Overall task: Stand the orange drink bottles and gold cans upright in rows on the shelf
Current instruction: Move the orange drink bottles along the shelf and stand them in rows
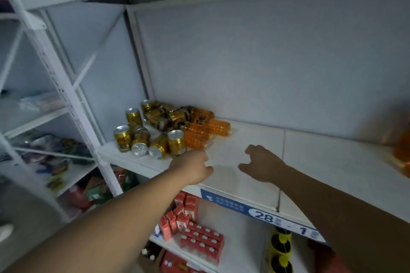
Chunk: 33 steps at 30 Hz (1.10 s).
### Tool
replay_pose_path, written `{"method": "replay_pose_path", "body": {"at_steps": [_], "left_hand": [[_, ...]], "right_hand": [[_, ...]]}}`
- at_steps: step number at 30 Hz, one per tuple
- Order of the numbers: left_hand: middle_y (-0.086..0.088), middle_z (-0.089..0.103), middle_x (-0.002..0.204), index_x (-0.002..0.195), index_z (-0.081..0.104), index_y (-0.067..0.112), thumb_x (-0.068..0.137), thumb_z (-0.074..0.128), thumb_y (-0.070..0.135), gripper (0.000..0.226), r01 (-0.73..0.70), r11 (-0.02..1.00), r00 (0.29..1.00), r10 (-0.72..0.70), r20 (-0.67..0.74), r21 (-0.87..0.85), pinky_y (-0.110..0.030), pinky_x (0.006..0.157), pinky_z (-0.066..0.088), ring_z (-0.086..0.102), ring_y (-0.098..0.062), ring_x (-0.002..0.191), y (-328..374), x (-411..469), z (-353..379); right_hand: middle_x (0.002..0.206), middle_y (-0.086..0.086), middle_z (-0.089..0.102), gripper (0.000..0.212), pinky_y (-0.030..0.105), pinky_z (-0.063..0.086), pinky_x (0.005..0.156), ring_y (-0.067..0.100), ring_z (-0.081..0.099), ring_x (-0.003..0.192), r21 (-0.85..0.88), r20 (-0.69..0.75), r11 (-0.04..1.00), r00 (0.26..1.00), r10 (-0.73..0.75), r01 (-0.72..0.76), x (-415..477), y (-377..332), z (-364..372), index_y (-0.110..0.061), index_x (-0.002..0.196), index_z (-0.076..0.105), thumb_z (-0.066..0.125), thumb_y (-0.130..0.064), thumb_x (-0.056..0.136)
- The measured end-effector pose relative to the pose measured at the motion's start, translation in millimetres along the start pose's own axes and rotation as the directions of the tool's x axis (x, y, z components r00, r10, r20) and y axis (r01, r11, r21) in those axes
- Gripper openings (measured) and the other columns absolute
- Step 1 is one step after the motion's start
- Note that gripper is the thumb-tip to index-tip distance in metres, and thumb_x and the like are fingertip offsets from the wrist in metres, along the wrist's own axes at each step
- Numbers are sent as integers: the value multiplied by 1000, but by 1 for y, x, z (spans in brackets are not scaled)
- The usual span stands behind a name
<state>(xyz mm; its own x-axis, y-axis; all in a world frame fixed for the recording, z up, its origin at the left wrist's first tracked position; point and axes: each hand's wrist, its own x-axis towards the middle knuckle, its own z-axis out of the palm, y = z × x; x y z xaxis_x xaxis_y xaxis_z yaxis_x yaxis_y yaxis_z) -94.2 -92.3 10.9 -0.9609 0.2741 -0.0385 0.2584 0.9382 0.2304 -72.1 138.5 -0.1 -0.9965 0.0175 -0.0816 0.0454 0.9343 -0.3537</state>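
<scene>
A jumble of gold cans (pixel 153 131) fills the left end of the white shelf (pixel 310 162); some stand upright, several lie on their sides. Orange drink bottles (pixel 206 129) lie on their sides just right of the cans. More orange bottles (pixel 399 150) show blurred at the far right edge. My left hand (pixel 193 166) is over the shelf's front, close to the nearest upright can (pixel 176 142), fingers loosely curled with nothing in them. My right hand (pixel 261 165) hovers over bare shelf, fingers spread, empty.
A blue price strip (pixel 261 214) marked 28 runs along the shelf's front edge. Below it sit red cartons (pixel 195 228) and yellow-black bottles (pixel 280 250). A white rack (pixel 66 99) with mixed packets stands to the left. Another shelf hangs overhead.
</scene>
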Motion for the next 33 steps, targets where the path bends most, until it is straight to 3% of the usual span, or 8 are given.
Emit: {"method": "replay_pose_path", "body": {"at_steps": [3,8,12,19,24,28,33], "left_hand": [[7,61,134,133,59,32,88,59,59,53,32,998,999,-33,-12,-56,-35,93,50,61,-21,118,-43,4,-14],[6,71,90,93,70,26,89,60,53,30,44,992,995,-53,-81,-119,-37,80,57,66,-16,82,-103,19,-33],[9,71,77,86,69,29,90,56,49,25,98,978,977,-130,-169,-183,-42,75,59,66,-13,73,-137,36,-45],[2,72,73,84,72,25,91,57,48,29,131,968,954,-182,-238,-215,-44,68,61,68,-16,65,-155,97,-68],[1,70,67,74,71,23,91,60,50,33,204,956,964,-234,-128,-211,-40,68,60,69,-17,64,-169,138,-66],[0,68,68,75,68,21,93,57,53,38,266,931,957,-286,-50,-249,-31,62,51,68,-19,67,-180,170,-54],[-4,69,85,89,68,20,92,56,56,38,342,898,938,-346,37,-277,-36,79,55,67,-21,82,-194,207,-40]], "right_hand": [[146,8,47,68,36,43,105,26,50,129,-17,15,1000,1000,-6,6,26,-38,9,-15,146,42,59,-54,94],[147,7,47,68,33,45,99,24,52,127,-43,8,999,1000,-3,3,66,-80,26,-17,148,40,59,-53,94],[150,5,46,67,32,43,101,24,50,132,-74,-26,997,1000,-10,8,92,-94,31,-18,148,42,62,-51,92],[144,5,50,61,34,46,95,25,50,129,-168,-62,985,997,-54,43,149,-88,17,-21,143,46,65,-45,90],[120,6,58,44,41,53,91,25,57,108,-252,-27,963,994,-102,92,192,-81,3,-19,124,55,60,-40,86],[112,6,57,47,39,53,86,26,56,104,-309,-36,947,994,-100,84,215,-76,1,-17,122,54,61,-43,84],[118,8,56,59,40,53,87,28,57,109,-358,-21,933,998,-54,43,238,-70,7,-16,130,49,67,-44,81]]}}
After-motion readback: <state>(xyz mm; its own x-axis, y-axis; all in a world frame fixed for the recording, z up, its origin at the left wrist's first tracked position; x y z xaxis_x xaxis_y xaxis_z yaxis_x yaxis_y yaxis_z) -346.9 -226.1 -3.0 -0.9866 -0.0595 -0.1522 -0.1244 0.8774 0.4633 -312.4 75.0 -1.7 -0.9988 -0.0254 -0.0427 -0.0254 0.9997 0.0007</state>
